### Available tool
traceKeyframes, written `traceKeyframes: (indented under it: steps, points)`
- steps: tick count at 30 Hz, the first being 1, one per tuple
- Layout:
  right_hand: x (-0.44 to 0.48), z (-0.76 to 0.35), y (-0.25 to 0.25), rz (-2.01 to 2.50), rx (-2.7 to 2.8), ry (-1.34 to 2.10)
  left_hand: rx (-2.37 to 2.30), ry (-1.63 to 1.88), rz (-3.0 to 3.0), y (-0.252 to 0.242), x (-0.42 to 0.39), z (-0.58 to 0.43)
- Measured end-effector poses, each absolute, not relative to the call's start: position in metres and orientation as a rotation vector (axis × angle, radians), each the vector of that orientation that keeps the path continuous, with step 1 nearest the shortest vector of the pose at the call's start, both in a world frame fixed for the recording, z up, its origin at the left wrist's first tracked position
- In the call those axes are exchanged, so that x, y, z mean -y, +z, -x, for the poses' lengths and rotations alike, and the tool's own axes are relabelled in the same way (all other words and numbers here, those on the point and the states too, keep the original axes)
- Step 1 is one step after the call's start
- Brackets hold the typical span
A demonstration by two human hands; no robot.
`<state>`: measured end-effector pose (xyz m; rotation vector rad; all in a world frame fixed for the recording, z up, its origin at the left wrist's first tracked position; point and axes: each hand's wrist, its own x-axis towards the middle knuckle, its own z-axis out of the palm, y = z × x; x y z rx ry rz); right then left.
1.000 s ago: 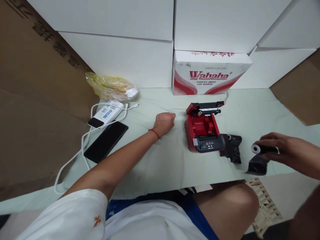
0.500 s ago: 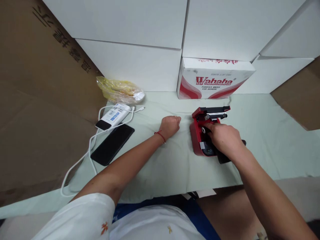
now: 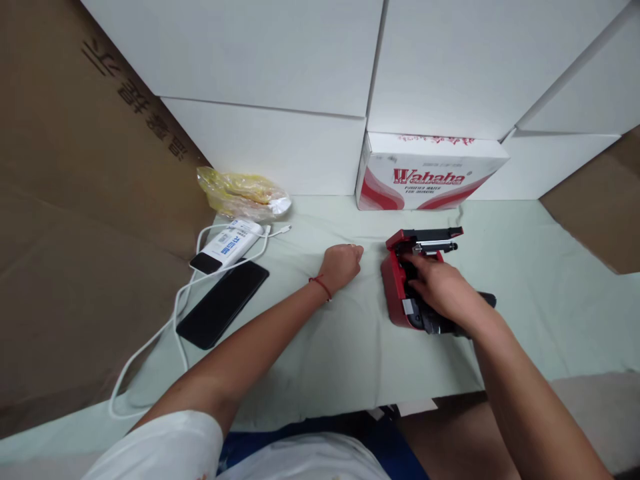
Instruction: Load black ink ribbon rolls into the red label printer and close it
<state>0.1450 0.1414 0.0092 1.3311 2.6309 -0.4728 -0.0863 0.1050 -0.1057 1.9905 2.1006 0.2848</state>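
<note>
A small red and black printer [image 3: 395, 293] stands on the cloth with its lid [image 3: 433, 235] raised. My right hand [image 3: 443, 287] reaches into its well from the right. Thumb and forefinger are apart there, and I make out nothing gripped between them; the other fingers are partly hidden. Under that hand a black flap or cover [image 3: 487, 300] sticks out to the right. My left hand [image 3: 343, 263], with a red cord at the wrist, rests on the cloth as a closed fist, left of the printer and not touching it.
A black phone [image 3: 223, 303], a white power bank [image 3: 230, 247] and a looped white cable [image 3: 117, 380] lie on the left. Behind them is a yellowish plastic bag [image 3: 240, 193]. A Wahaha carton [image 3: 430, 173] stands against the white back panels; brown cardboard [image 3: 100, 233] walls the left side.
Inside the printer, my right thumb and forefinger have spread, and the black piece with a white ring by them no longer shows. My left fist stays put. The whole view has shifted slightly.
</note>
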Motion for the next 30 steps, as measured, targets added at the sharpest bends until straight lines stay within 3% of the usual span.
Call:
traceKeyframes:
  steps: [3,6,13,19,30]
  points:
    - [-0.112,-0.178,0.016,-1.41,-3.036,-0.558,-2.083,0.369,-1.943,-0.107,-0.105,0.088]
    - [-0.074,-0.208,0.011,-1.52,-3.281,-0.333,-2.025,0.634,-1.825,-0.103,-0.106,0.091]
    - [-0.03,-0.227,-0.032,-1.311,-3.478,-0.027,-1.7,1.365,-1.708,-0.058,-0.103,0.066]
    - [-0.034,-0.231,-0.046,-1.275,-3.537,-0.018,-1.45,1.398,-1.814,-0.024,-0.097,0.039]
    - [-0.037,-0.235,-0.065,-1.274,-3.578,-0.068,-1.474,1.324,-1.876,-0.011,-0.091,0.038]
